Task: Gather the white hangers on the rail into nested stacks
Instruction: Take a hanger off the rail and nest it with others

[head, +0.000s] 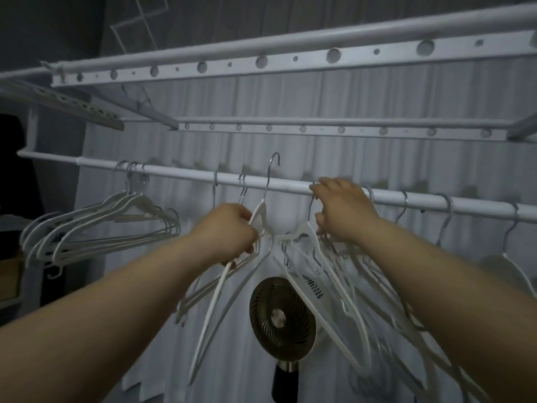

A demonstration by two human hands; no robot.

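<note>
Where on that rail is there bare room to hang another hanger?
The rail is bare between the nested stack and the next lone hook. It is crowded from the left hand to the right hand and below.

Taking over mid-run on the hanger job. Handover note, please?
Left hand: grips the lifted hanger at its neck, hook clear above the rail.
Right hand: at the rail, grips the right bunch by a hook.
Done: one nested stack hangs near the rail's left end.
Left: add the lifted hanger to a stack; gather the two hooks beside the left hand and the single hangers spread out further right.
</note>
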